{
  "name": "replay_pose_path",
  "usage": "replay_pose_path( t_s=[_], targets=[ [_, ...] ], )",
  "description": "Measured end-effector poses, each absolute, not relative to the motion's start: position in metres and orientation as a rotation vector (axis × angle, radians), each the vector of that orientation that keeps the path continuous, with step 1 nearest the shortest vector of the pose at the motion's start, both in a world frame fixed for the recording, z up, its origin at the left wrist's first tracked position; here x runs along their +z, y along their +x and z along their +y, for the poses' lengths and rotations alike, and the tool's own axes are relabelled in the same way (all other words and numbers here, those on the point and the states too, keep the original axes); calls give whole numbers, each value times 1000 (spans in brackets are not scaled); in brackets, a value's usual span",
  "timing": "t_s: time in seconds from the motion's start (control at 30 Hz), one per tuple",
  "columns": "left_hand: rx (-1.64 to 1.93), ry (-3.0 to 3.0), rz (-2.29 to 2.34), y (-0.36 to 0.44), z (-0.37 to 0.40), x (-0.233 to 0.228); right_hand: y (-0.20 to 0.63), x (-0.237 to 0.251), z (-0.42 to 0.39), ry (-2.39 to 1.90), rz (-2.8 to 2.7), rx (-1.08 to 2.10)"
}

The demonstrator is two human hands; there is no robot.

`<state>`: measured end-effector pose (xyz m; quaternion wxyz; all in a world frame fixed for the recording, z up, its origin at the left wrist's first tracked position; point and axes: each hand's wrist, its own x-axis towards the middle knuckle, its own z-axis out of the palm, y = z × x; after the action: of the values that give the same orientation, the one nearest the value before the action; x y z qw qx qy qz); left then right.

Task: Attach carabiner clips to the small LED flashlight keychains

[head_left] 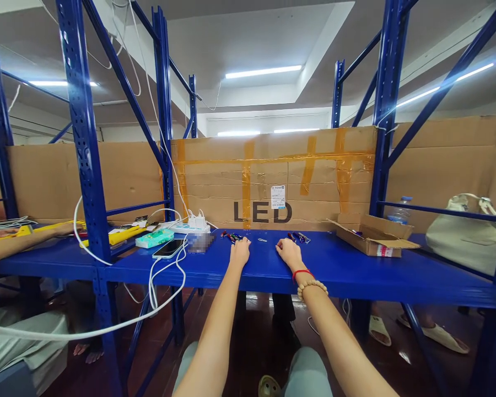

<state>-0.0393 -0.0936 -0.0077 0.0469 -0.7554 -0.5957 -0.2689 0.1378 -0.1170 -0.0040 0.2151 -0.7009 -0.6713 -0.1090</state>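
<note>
My left hand [240,251] rests on the blue tabletop with its fingers curled down, at the edge of a small pile of colourful metal pieces [230,237] that look like carabiner clips. Whatever its fingertips hold, if anything, is hidden. To the right, my right hand [289,253] is also closed, its fingers bent in towards the middle; what is in them is too small to make out. Between the two hands lies one small silvery piece [262,240]. Just behind my right hand sits a second little group of similar coloured clips [301,237].
An open cardboard box [374,234] stands right, near a water bottle [400,210] and a pale bag [465,231]. Left are a phone [168,248], a green packet [154,238], a power strip [182,227] and hanging white cables [182,270]. Another person's arm [33,241] reaches in far left.
</note>
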Motion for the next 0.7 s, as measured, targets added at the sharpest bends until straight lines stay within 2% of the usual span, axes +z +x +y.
replay_pose_path(
  t_s=[0.33, 0.7],
  targets=[
    [-651, -2225, -1898, -33, -87, -9, 112, 2, -107, -2081, -1901, -400],
    [-643, -2272, -1988, -38, -91, -5, 112, 2, -107, -2073, -1843, -363]
  ],
)
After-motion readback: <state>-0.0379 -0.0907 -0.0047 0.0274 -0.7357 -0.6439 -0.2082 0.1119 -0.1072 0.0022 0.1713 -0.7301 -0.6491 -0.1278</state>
